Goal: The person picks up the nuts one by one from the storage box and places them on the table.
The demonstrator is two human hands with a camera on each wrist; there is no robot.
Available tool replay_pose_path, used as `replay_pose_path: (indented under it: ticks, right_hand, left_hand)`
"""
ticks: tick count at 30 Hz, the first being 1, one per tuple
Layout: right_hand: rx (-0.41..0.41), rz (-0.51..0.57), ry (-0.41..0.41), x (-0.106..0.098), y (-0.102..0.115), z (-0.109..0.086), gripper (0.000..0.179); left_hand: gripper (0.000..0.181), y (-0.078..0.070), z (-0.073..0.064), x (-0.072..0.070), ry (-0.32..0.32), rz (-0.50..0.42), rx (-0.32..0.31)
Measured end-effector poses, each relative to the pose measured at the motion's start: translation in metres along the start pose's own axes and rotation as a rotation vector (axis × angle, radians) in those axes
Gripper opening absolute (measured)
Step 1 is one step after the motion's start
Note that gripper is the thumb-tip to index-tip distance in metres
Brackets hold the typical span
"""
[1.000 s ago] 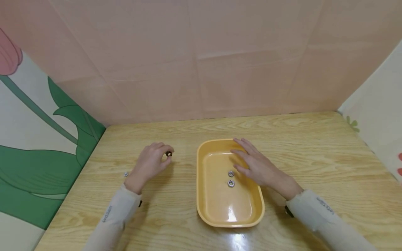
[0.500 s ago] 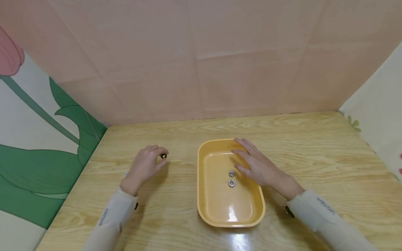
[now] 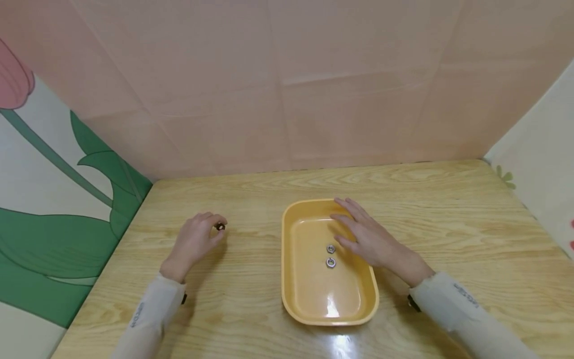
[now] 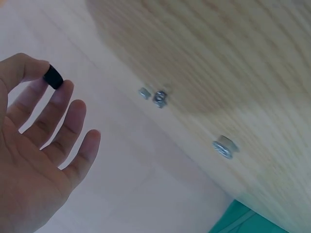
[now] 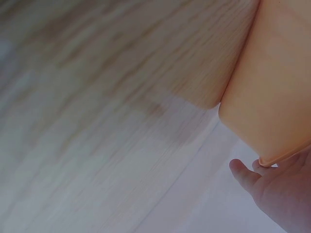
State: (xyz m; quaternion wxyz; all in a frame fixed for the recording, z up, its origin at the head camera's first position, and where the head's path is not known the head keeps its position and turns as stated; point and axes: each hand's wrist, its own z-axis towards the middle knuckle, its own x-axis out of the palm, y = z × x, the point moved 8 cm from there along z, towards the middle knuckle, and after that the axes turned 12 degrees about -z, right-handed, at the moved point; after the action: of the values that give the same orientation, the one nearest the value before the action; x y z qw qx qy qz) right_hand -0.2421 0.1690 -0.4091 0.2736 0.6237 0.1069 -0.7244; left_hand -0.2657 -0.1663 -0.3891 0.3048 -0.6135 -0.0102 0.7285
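Between thumb and index finger, my left hand [image 3: 190,242] pinches a small black nut [image 3: 220,226], held up left of the yellow tray [image 3: 287,269]. The left wrist view shows the same black nut [image 4: 53,76] at the fingertips, the other fingers spread. My right hand [image 3: 369,239] lies over the tray's right rim, fingers loosely extended above the inside. Two silver nuts [image 3: 331,263] lie in the tray, one behind the other. On the table, the left wrist view shows a silver nut [image 4: 225,146] and two smaller metal pieces [image 4: 159,99] close together; my left hand and arm hide them in the head view.
The wooden table [image 3: 242,309] meets a pinkish covered wall [image 3: 287,99] at the back. A panel with printed green leaves [image 3: 40,244] borders the left side, and a pale panel [image 3: 538,164] stands on the right.
My left hand has drawn left and slightly nearer with the black nut. A silver piece seen beside its wrist earlier is now covered. The right hand and tray stay put.
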Motion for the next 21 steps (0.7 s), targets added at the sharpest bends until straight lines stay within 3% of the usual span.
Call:
replay_pose_path:
  ticks: [21]
  right_hand:
    - [0.003, 0.003, 0.002, 0.001, 0.000, 0.000, 0.047]
  left_hand:
    - [0.019, 0.030, -0.014, -0.008, -0.007, -0.020, -0.092]
